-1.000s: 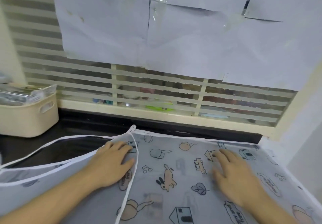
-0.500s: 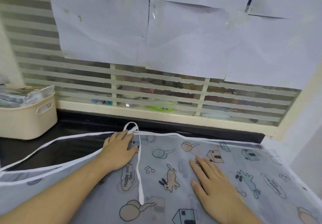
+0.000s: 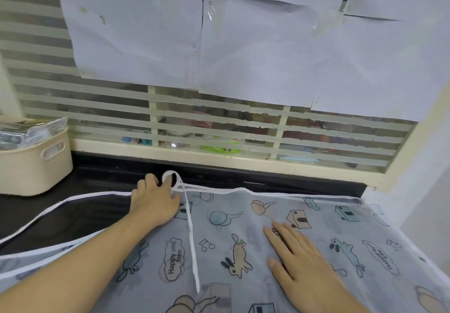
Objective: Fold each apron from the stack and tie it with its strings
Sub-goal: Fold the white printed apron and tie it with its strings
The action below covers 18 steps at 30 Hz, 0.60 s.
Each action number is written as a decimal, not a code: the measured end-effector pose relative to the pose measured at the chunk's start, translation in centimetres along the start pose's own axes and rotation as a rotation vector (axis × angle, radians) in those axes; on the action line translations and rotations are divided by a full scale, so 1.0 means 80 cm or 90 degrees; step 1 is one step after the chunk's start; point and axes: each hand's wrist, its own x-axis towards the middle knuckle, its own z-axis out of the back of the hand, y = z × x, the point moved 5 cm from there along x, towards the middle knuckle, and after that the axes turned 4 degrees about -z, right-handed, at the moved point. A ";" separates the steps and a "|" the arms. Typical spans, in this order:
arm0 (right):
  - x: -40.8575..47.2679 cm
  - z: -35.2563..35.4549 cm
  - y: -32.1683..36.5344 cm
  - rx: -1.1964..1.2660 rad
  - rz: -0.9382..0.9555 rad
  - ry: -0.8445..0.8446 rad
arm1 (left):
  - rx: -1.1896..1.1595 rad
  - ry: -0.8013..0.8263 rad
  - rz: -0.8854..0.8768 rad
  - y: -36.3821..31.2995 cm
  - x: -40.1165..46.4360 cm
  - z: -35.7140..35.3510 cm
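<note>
Across the dark desk [image 3: 102, 174], spread flat: a thin printed apron [image 3: 243, 239], far hem running along the back edge below the window. Lying down its middle toward the near side, a white string [image 3: 192, 242], looped at the far hem.

Likely trouble from here: slippery, light fabric sliding or bunching if pulled from one side only, leaving a crooked fold; also the string getting trapped inside the fold and then being hard to reach for tying; cause in both cases, tugging at the loop without holding the cloth down.

Left hand [image 3: 153, 203] at the far hem, fingers curled beside the string's loop, seemingly hooking or pinching it, though exact contact not clear. Right hand [image 3: 299, 264] released, fingers straight, pressing flat on the apron nearer the body, well apart from the string.

Further out: a cream basket [image 3: 36, 164] on the desk at the left, and papers [image 3: 219, 32] taped over the slatted window.
</note>
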 end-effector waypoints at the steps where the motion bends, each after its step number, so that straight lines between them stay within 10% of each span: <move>1: 0.000 0.000 0.000 0.003 0.001 0.000 | -0.034 -0.036 0.027 0.003 0.000 0.006; 10: -0.002 0.003 -0.002 0.012 0.002 -0.007 | -0.389 -0.191 0.239 0.056 0.004 0.057; 18: -0.005 0.006 0.000 0.025 -0.003 -0.015 | -0.183 -0.052 0.112 0.025 -0.011 0.059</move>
